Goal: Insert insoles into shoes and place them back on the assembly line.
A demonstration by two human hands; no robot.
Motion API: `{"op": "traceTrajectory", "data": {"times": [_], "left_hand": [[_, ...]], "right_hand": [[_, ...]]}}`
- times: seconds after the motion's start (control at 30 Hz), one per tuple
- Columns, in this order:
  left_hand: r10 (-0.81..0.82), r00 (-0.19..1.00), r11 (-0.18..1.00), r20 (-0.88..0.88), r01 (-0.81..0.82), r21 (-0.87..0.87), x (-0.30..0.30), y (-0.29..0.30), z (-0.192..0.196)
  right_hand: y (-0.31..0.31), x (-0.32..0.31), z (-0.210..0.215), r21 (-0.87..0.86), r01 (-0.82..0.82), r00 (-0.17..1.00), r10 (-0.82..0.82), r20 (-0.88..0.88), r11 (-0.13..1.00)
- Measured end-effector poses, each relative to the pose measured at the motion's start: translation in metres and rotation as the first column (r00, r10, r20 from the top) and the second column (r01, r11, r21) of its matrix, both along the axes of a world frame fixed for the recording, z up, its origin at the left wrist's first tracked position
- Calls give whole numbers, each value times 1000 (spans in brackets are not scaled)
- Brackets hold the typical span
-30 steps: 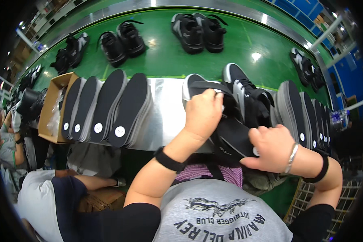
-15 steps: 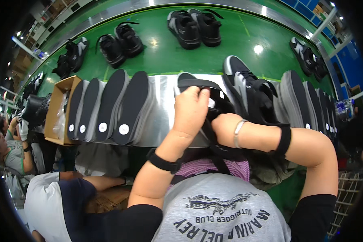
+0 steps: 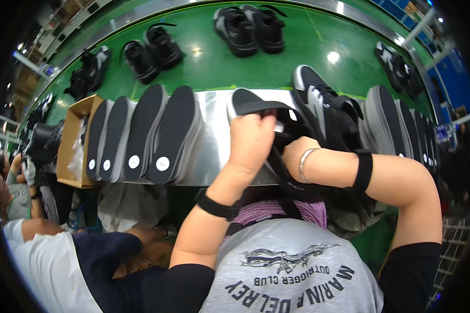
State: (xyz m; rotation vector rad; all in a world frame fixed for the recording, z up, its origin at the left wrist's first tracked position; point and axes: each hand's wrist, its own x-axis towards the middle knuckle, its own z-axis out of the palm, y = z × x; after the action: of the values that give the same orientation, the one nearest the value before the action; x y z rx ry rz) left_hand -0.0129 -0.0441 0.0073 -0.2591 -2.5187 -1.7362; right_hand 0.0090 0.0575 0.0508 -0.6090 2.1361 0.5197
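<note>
A black and grey shoe (image 3: 240,97) lies in front of me on the metal ledge, its toe pointing away. My left hand (image 3: 253,136) is closed around the shoe's upper near the black strap (image 3: 270,106), thumb and fingers pinched together. Pushed into the shoe's opening is my right hand (image 3: 298,151), with its fingers hidden inside. A patch of white shows in the opening between the hands. Right beside it stands a matching shoe (image 3: 316,99), laced, toe also away from me.
Stacks of black insoles (image 3: 175,130) lean left of the shoe, and more insole stacks (image 3: 385,120) stand at the right. An open cardboard box (image 3: 70,141) is at the far left. Several shoe pairs (image 3: 249,32) sit on the green belt (image 3: 201,68). A co-worker (image 3: 52,268) sits close on my left.
My right hand has shifted slightly right at the shoe's opening. My left hand keeps its hold on the upper. The co-worker at my left has leaned further left, and the view has shifted slightly.
</note>
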Motion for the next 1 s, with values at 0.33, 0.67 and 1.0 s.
{"op": "traceTrajectory", "data": {"times": [0.33, 0.67, 1.0], "left_hand": [[13, 998, 997, 65, -18, 71, 4, 4, -1], [-122, 927, 937, 354, -10, 349, 7, -2, 11], [-222, 930, 932, 294, 114, 343, 3, 3, 13]], "right_hand": [[36, 11, 35, -218, 129, 951, -58, 305, 967], [65, 6, -21, -676, 733, 602, -526, 600, 67], [62, 1, -11, -650, 674, 351, -621, 701, -351]]}}
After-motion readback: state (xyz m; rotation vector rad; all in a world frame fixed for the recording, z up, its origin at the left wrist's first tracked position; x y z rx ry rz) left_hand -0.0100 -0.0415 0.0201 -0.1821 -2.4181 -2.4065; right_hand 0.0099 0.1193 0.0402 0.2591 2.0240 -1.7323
